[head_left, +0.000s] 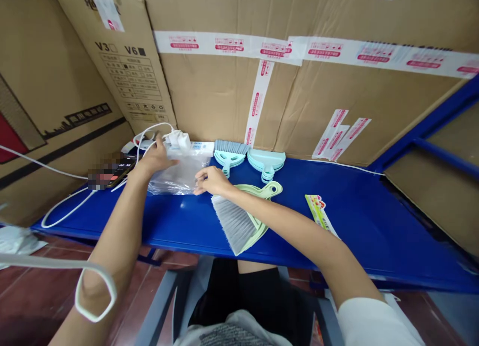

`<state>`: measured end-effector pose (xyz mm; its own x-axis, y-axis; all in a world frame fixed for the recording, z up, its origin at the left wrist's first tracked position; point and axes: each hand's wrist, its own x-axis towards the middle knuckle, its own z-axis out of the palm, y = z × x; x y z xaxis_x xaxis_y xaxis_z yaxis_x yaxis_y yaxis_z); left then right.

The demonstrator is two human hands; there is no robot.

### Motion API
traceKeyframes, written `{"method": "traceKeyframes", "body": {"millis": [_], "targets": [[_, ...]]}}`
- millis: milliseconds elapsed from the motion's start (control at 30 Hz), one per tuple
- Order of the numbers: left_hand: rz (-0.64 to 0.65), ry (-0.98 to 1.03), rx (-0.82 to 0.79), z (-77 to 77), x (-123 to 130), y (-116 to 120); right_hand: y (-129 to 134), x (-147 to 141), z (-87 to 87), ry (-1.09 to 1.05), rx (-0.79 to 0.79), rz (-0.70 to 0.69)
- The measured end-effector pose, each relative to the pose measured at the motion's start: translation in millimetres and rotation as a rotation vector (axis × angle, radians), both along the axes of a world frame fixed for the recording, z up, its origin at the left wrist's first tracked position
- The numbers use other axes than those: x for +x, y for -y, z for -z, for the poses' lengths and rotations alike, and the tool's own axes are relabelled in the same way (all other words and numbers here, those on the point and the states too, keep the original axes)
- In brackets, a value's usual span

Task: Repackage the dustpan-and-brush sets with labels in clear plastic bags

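Note:
A clear plastic bag (178, 175) with a white header strip lies flat on the blue table. My left hand (156, 156) rests at its upper left part, thumb stretched apart over the plastic and fingers partly behind a white cable. At the bag's right edge, my right hand (210, 180) has its fingers bent and closed on the plastic. Below my right forearm lies a pale green dustpan (275, 188) with a grey-bristled brush (235, 221), partly covered by the arm. Farther back are a light blue hand brush (230, 157) and a light blue dustpan (266, 161).
A white charger (180, 139) with looping cables sits behind the bag. On the left is a phone (121, 171), partly blurred. A colourful label card (321, 213) lies to the right. Cardboard panels (220, 96) wall the back and sides of the blue table (374, 226).

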<state>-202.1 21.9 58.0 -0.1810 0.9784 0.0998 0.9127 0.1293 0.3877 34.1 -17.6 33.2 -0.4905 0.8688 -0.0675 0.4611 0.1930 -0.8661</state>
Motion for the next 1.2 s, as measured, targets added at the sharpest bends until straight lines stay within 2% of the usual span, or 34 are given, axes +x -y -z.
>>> {"method": "traceKeyframes", "body": {"millis": [67,133,200,300,367,467,633,800,900,1033,1200], "targets": [[-0.114,-0.103,-0.089,-1.4,8,5,2,1,-2.1,0.03,-0.01,-0.032],[-0.166,-0.154,-0.111,-2.9,14,9,4,3,-9.7,0.141,0.054,-0.095],[-0.18,-0.184,-0.13,-2.9,18,11,5,5,-19.6,0.348,0.256,-0.097],[-0.174,-0.206,-0.211,1.3,17,8,3,-1,-29.2,0.586,0.634,0.009],[-0.172,-0.228,-0.227,5.8,14,3,-1,-10,-28.2,0.61,0.738,-0.03],[-0.168,-0.256,-0.221,11.3,10,-1,-10,-29,-18.8,0.641,0.76,-0.195],[-0.093,-0.249,-0.203,10.2,11,1,-24,-51,-9.0,0.669,0.951,-0.289],[-0.106,-0.215,-0.27,-0.8,16,7,-43,-51,-10.8,0.639,0.765,-0.469],[-0.081,-0.22,-0.33,-5.7,17,8,-44,-46,-3.5,0.631,0.727,-0.455],[-0.041,-0.234,-0.349,-4.8,14,8,-34,-41,11.6,0.626,0.487,-0.42],[-0.058,-0.273,-0.335,1.4,9,7,-34,-41,19.1,0.622,0.458,-0.413]]}}
